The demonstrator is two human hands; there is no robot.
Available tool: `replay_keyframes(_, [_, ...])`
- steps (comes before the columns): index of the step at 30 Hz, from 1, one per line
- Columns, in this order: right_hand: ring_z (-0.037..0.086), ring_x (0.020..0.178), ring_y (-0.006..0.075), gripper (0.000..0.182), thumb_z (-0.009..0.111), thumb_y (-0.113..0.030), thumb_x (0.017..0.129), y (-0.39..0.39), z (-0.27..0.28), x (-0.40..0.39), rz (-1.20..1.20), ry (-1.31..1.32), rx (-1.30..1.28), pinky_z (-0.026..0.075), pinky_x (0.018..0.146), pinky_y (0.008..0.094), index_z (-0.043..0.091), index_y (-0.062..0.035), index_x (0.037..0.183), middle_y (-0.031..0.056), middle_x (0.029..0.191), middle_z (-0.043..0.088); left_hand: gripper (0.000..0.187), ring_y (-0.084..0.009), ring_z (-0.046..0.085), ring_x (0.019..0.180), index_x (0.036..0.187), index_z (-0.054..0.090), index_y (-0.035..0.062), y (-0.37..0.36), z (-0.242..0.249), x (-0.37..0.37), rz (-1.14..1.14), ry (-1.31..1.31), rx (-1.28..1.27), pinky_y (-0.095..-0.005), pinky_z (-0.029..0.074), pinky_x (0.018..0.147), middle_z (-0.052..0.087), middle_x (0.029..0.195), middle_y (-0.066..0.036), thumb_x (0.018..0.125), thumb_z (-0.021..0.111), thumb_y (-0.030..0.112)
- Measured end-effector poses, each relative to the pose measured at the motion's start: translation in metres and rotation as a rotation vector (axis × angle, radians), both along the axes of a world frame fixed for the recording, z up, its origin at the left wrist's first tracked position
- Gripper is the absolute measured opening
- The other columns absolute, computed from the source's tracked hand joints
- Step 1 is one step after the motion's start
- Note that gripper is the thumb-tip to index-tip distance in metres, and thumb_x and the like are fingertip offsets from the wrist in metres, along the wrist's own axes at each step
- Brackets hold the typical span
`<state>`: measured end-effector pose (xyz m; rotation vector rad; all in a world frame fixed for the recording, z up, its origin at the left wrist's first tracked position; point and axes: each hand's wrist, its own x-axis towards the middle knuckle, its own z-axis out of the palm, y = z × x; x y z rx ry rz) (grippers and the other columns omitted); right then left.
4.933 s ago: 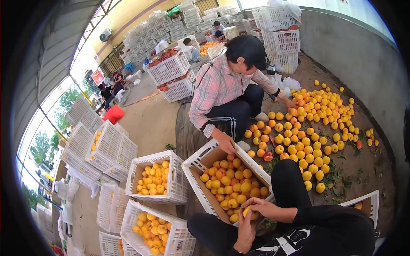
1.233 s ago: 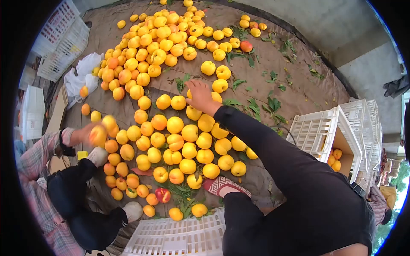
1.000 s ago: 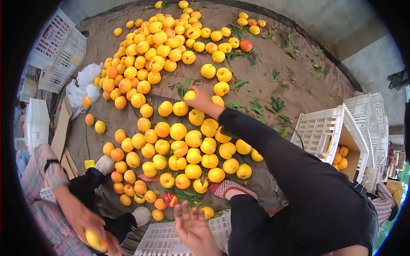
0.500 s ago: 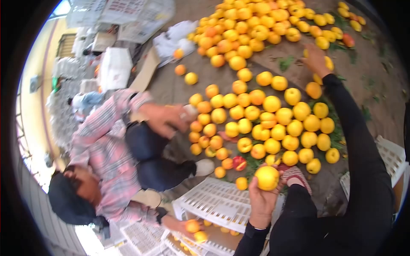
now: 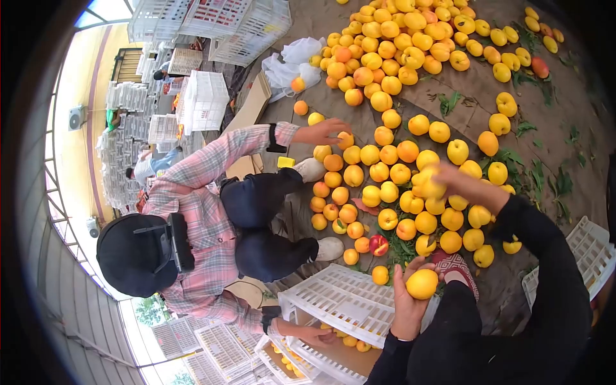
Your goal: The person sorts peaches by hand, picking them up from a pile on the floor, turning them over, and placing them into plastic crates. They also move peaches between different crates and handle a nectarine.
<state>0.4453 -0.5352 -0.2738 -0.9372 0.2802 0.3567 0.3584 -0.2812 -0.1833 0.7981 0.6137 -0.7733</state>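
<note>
Cradling one yellow fruit [image 5: 421, 284], the left hand [image 5: 407, 311] sits near the white crate [image 5: 343, 296] while the blurry right hand [image 5: 463, 182] grips another fruit [image 5: 428, 184] over the floor, so probably mid-pickup, and careful fingers seem called for imo.

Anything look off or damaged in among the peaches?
A deep red peach with a yellow patch stands out among the yellow peaches, between a white shoe and the red patterned shoe. Whether the patch is damage is unclear.
</note>
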Motion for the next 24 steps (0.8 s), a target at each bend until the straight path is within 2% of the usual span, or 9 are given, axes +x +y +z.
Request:
replay_keyframes(6, [0.047, 0.115, 0.0179, 0.064, 0.060, -0.041, 0.089, 0.081, 0.081, -0.047, 0.587, -0.244, 0.050, 0.040, 0.097, 0.0309, 0.035, -0.0119, 0.140, 0.0081, 0.123, 0.050, 0.069, -0.0307, 0.063, 0.089, 0.128, 0.045, 0.0097, 0.005, 0.009, -0.009, -0.029, -0.060, -0.009, -0.0443, 0.054, 0.076, 0.063, 0.106, -0.014, 0.091, 0.033, 0.066])
replay_keyframes(7, [0.045, 0.119, 0.0178, 0.063, 0.060, -0.042, 0.088, 0.096, 0.072, -0.054, 0.528, -0.300, 0.038, 0.038, 0.098, 0.0306, 0.038, -0.0103, 0.138, 0.0092, 0.129, 0.047, 0.068, -0.0304, 0.064, 0.087, 0.129, 0.045, 0.0120, -0.011, 0.031, -0.012, -0.025, -0.144, 0.218, -0.0438, 0.056, 0.069, 0.062, 0.108, -0.013, 0.090, 0.034, 0.067])
replay_keyframes(10, [0.044, 0.121, 0.0189, 0.066, 0.059, -0.040, 0.092, 0.109, 0.058, -0.065, 0.464, -0.400, 0.142, 0.040, 0.098, 0.0316, 0.029, -0.0103, 0.143, 0.0101, 0.132, 0.046, 0.065, -0.0255, 0.060, 0.099, 0.129, 0.045, 0.0156, -0.006, 0.022, -0.022, 0.068, -0.164, 0.340, -0.0440, 0.053, 0.076, 0.057, 0.119, -0.007, 0.090, 0.036, 0.067])
replay_keyframes(12, [0.040, 0.126, 0.0206, 0.063, 0.058, -0.038, 0.092, 0.105, 0.052, -0.065, 0.458, -0.457, 0.012, 0.035, 0.103, 0.0322, 0.033, -0.0090, 0.142, 0.0109, 0.135, 0.043, 0.065, -0.0226, 0.059, 0.096, 0.130, 0.045, 0.0161, -0.001, 0.018, -0.024, 0.042, -0.234, 0.201, -0.0425, 0.052, 0.076, 0.058, 0.115, -0.004, 0.089, 0.039, 0.067])
replay_keyframes(16, [0.054, 0.110, 0.0262, 0.055, 0.063, -0.032, 0.086, 0.047, 0.029, -0.053, 0.051, -0.310, -0.574, 0.045, 0.093, 0.0360, 0.046, -0.0040, 0.131, 0.0140, 0.122, 0.053, 0.067, -0.0194, 0.059, 0.082, 0.125, 0.048, 0.0116, -0.001, 0.029, -0.014, 0.110, -0.291, 0.031, -0.0396, 0.049, 0.071, 0.059, 0.102, -0.007, 0.087, 0.046, 0.067])
replay_keyframes(17, [0.057, 0.103, 0.0323, 0.054, 0.068, -0.027, 0.078, 0.026, 0.001, -0.043, -0.133, -0.421, -1.052, 0.048, 0.085, 0.0393, 0.051, -0.0035, 0.124, 0.0168, 0.114, 0.057, 0.070, -0.0188, 0.058, 0.082, 0.125, 0.046, 0.0095, 0.001, 0.033, -0.012, 0.130, -0.307, 0.023, -0.0388, 0.047, 0.070, 0.057, 0.100, -0.007, 0.086, 0.048, 0.067])
replay_keyframes(19, [0.056, 0.104, 0.0345, 0.055, 0.071, -0.022, 0.072, -0.023, -0.004, -0.036, -0.288, -0.339, -1.534, 0.045, 0.087, 0.0451, 0.054, -0.0086, 0.122, 0.0162, 0.116, 0.058, 0.071, -0.0187, 0.057, 0.082, 0.126, 0.045, 0.0088, 0.006, 0.040, -0.010, 0.154, -0.309, -0.017, -0.0385, 0.047, 0.070, 0.055, 0.100, -0.007, 0.086, 0.048, 0.067])
replay_keyframes(21, [0.056, 0.105, 0.0310, 0.054, 0.074, -0.022, 0.069, -0.061, -0.027, -0.030, -0.269, -0.231, -1.877, 0.046, 0.083, 0.0415, 0.055, -0.0098, 0.118, 0.0126, 0.118, 0.056, 0.072, -0.0184, 0.056, 0.082, 0.128, 0.042, 0.0077, 0.011, 0.046, -0.010, 0.190, -0.292, -0.041, -0.0380, 0.047, 0.069, 0.053, 0.100, -0.007, 0.086, 0.049, 0.066])
replay_keyframes(24, [0.051, 0.109, 0.0317, 0.056, 0.073, -0.017, 0.069, -0.100, -0.090, -0.033, 0.023, -0.091, -1.922, 0.046, 0.085, 0.0446, 0.054, -0.0117, 0.121, 0.0117, 0.124, 0.052, 0.074, -0.0199, 0.057, 0.083, 0.130, 0.041, 0.0075, 0.013, 0.049, -0.010, 0.233, -0.246, -0.151, -0.0401, 0.048, 0.068, 0.054, 0.104, -0.007, 0.086, 0.049, 0.066])
